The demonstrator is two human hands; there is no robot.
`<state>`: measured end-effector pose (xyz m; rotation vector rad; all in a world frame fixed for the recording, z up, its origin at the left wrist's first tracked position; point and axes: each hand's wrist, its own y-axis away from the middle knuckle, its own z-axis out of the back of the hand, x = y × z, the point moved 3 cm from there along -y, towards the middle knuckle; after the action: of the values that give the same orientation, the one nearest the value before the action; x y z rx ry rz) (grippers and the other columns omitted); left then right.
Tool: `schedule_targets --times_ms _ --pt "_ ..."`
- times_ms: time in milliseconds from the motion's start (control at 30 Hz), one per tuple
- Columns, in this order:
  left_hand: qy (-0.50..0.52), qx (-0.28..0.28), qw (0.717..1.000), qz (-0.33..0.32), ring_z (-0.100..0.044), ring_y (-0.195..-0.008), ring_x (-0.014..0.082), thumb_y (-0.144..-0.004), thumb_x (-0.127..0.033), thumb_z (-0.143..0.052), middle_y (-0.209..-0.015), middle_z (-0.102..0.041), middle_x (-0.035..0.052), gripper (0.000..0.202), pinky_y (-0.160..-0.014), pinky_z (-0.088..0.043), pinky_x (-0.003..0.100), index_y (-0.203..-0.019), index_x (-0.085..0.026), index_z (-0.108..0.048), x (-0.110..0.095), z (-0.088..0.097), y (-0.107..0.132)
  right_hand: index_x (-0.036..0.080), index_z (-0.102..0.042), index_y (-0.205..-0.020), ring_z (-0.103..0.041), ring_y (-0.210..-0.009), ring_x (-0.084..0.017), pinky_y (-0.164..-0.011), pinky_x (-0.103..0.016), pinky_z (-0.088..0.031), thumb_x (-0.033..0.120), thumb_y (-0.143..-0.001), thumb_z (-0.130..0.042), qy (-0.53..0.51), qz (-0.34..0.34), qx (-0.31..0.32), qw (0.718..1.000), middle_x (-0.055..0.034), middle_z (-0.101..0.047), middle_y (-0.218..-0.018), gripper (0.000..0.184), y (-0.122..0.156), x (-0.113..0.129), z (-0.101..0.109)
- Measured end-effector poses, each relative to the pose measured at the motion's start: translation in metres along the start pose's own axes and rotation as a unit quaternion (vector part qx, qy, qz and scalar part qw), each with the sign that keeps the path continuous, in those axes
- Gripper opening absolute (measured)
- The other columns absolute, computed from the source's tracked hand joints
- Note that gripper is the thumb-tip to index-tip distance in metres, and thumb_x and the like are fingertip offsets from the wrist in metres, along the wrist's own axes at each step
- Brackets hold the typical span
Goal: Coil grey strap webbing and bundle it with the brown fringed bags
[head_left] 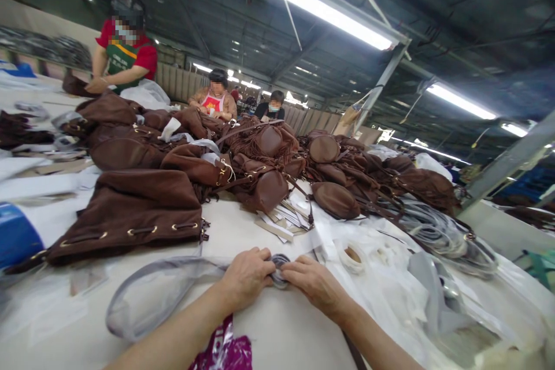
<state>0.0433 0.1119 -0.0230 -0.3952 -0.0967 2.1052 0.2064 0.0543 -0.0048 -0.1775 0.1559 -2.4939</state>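
In the middle of the table my left hand and my right hand meet at a small grey coil. The fingers of both hands are closed on it, one from each side. A long greyish band, looking wrapped in clear plastic, loops over the table on the left and runs up behind my left hand. Whether it joins the coil is hidden there. Beyond my left hand lies a brown drawstring bag with brass eyelets. A purple plastic packet sits below my left forearm.
A heap of brown bags stretches across the back. Paper strips lie before it, with a tape roll and bundled grey straps at right. Something blue stands at the left edge. Several co-workers, one in a green apron, are behind the heap.
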Motion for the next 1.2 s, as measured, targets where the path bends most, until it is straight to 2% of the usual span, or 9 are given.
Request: schedule_targets --times_ms 133,233,300,367,433,800,967,1100,1200 --pt "0.059 -0.008 0.998 0.011 -0.058 -0.090 0.0183 -0.092 -0.029 -0.053 -0.097 -0.060 0.0002 0.016 -0.077 -0.046 0.026 -0.103 -0.029 -0.064 0.008 -0.006 -0.001 0.020 -0.061 -0.087 -0.055 -0.077 -0.018 -0.069 -0.028 -0.043 0.017 -0.092 -0.053 0.024 -0.073 -0.055 0.996 -0.0038 -0.065 -0.085 0.010 0.000 -0.002 -0.018" --pt "0.102 -0.028 0.992 0.063 -0.058 -0.099 0.0166 -0.091 -0.013 -0.044 -0.107 -0.061 0.0013 0.041 -0.086 -0.044 0.024 -0.128 -0.029 -0.051 0.015 -0.006 -0.003 0.018 -0.058 -0.087 -0.056 -0.075 -0.019 -0.066 -0.028 -0.042 0.009 -0.090 -0.050 0.031 -0.159 -0.094 0.982 -0.0051 -0.061 -0.082 0.012 0.002 0.010 -0.031" --pt "0.089 -0.026 0.989 0.118 -0.058 -0.098 0.0172 -0.087 -0.006 -0.040 -0.106 -0.062 0.0034 0.042 -0.086 -0.044 0.025 -0.122 -0.023 -0.056 0.019 -0.003 -0.005 0.019 -0.057 -0.086 -0.057 -0.075 -0.018 -0.066 -0.027 -0.041 0.006 -0.086 -0.051 0.034 -0.207 -0.111 0.971 -0.0043 -0.060 -0.082 0.014 0.002 0.020 -0.036" --pt "0.062 -0.010 0.986 0.156 -0.061 -0.090 0.0192 -0.084 -0.004 -0.039 -0.098 -0.063 0.0053 0.034 -0.080 -0.046 0.027 -0.100 -0.020 -0.065 0.021 0.002 -0.007 0.020 -0.057 -0.086 -0.058 -0.074 -0.018 -0.065 -0.026 -0.041 0.006 -0.084 -0.053 0.045 -0.234 -0.114 0.964 -0.0037 -0.061 -0.082 0.015 0.000 0.029 -0.039" --pt "0.044 -0.002 0.984 0.174 -0.061 -0.084 0.0211 -0.082 -0.004 -0.039 -0.092 -0.062 0.0068 0.030 -0.076 -0.047 0.030 -0.087 -0.018 -0.065 0.023 0.008 -0.009 0.020 -0.056 -0.085 -0.059 -0.073 -0.018 -0.063 -0.026 -0.039 0.006 -0.083 -0.055 0.062 -0.237 -0.100 0.964 -0.0032 -0.062 -0.082 0.015 -0.003 0.036 -0.039" --pt "0.022 -0.004 0.977 0.210 -0.061 -0.088 0.0217 -0.083 -0.003 -0.035 -0.095 -0.060 0.0077 0.033 -0.077 -0.045 0.031 -0.089 -0.019 -0.063 0.038 0.013 -0.011 0.020 -0.053 -0.079 -0.061 -0.069 -0.017 -0.059 -0.026 -0.037 0.007 -0.083 -0.057 0.099 -0.203 -0.094 0.970 -0.0021 -0.061 -0.078 0.014 0.000 0.044 -0.043" --pt "0.054 0.007 0.982 0.181 -0.061 -0.086 0.0192 -0.084 -0.006 -0.039 -0.092 -0.061 0.0050 0.027 -0.077 -0.045 0.028 -0.085 -0.020 -0.061 0.017 0.012 0.001 0.020 -0.054 -0.080 -0.059 -0.062 -0.017 -0.054 -0.027 -0.032 0.012 -0.086 -0.052 0.106 -0.267 -0.105 0.952 -0.0039 -0.060 -0.078 0.011 -0.008 0.045 -0.047" --pt "0.084 -0.002 0.982 0.171 -0.058 -0.093 0.0188 -0.082 -0.011 -0.044 -0.101 -0.059 0.0072 0.020 -0.084 -0.044 0.026 -0.096 -0.018 -0.058 -0.009 0.009 0.010 0.019 -0.055 -0.082 -0.060 -0.063 -0.020 -0.054 -0.028 -0.031 0.010 -0.085 -0.048 0.017 -0.356 -0.109 0.928 -0.0090 -0.063 -0.081 0.012 -0.023 0.041 -0.040" --pt "0.119 -0.011 0.978 0.168 -0.055 -0.100 0.0180 -0.082 -0.014 -0.045 -0.105 -0.058 0.0075 0.022 -0.090 -0.042 0.025 -0.102 -0.017 -0.056 -0.018 0.007 0.006 0.019 -0.053 -0.081 -0.061 -0.066 -0.020 -0.056 -0.027 -0.033 0.008 -0.080 -0.049 -0.033 -0.357 -0.119 0.926 -0.0066 -0.065 -0.074 0.012 -0.030 0.036 -0.032"
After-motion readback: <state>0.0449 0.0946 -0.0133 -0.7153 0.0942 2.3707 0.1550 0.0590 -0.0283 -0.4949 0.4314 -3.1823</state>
